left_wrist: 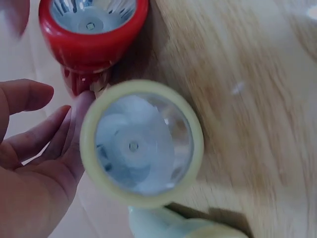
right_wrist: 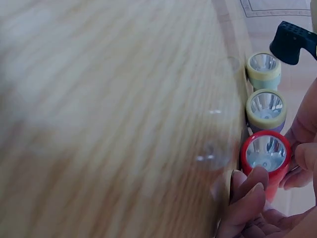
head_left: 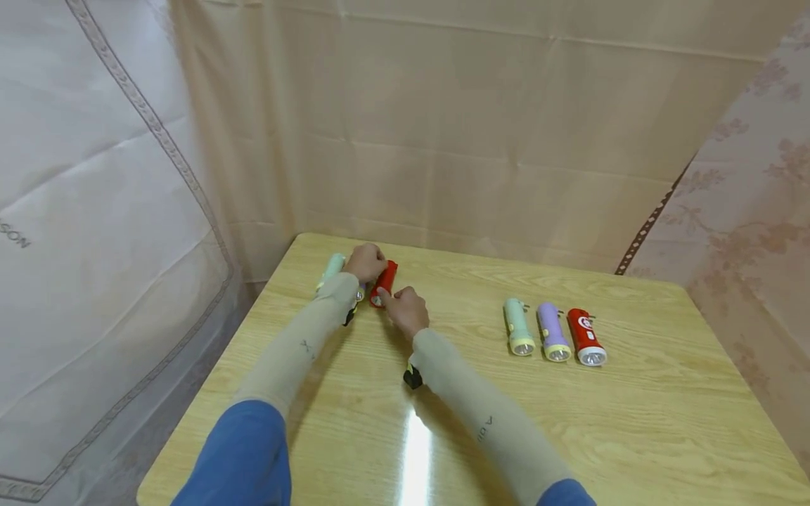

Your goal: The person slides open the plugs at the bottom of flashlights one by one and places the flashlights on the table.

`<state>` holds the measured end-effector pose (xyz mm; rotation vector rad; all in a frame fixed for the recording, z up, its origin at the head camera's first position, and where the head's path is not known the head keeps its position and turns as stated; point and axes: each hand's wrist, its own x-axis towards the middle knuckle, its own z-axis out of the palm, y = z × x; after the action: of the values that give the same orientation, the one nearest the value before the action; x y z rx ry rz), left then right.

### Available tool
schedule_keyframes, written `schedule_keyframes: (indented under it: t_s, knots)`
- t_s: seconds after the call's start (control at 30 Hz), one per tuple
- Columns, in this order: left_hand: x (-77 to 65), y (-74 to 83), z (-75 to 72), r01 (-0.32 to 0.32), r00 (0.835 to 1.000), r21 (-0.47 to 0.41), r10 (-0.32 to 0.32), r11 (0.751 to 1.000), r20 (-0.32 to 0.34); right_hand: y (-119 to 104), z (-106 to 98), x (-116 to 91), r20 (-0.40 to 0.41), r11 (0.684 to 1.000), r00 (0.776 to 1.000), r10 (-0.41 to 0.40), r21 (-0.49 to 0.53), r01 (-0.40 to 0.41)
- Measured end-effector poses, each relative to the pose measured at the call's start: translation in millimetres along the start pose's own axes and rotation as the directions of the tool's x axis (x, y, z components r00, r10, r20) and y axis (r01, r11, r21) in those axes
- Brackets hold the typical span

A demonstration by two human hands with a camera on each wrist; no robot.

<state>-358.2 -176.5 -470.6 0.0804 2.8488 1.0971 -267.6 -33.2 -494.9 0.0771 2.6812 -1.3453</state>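
Observation:
Three flashlights lie side by side at the far left of the table. The red flashlight [head_left: 387, 280] is on the right of this row, the purple one with a pale yellow rim [left_wrist: 89, 148] in the middle, the mint green one [head_left: 332, 267] on the left. My left hand [head_left: 365, 263] reaches over the purple flashlight, largely hiding it. Its fingertips meet the red flashlight's tail, with the thumb apart from them. Beside the red flashlight's head is my right hand [head_left: 408, 310]. Its fingertips [right_wrist: 257, 179] overlap the red rim, while a blurred digit shows apart from it in the left wrist view.
A second row of flashlights lies on the right: mint green [head_left: 519, 327], purple [head_left: 552, 327] and red with a white rim [head_left: 585, 337]. They stand on a light wooden table [head_left: 342, 436]. Beige cloth [head_left: 430, 126] hangs behind it.

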Motion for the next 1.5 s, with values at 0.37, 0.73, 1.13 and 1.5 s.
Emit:
schedule_keyframes:
  t_s: [0.37,0.73,1.13,1.5]
  knots:
    - [3.8,4.2,7.7,-0.009,1.000,-0.012,0.009,1.000,0.005,-7,-2,7,0.030,0.999,0.998,0.052,0.006,-0.052]
    - [2.2,3.1,3.0,-0.002,1.000,0.084,0.000,0.996,0.018,1,4,1,0.012,0.997,1.000,0.018,0.081,-0.019]
    - [-2.7,2.8,-4.5,-0.005,0.999,-0.058,0.008,0.998,0.053,1,-3,6,0.073,0.993,0.997,0.006,0.113,-0.015]
    - [-6.4,4.2,-4.4,0.015,0.999,-0.128,-0.009,0.992,0.048,1,-7,7,0.076,0.996,0.997,0.019,0.086,-0.026]
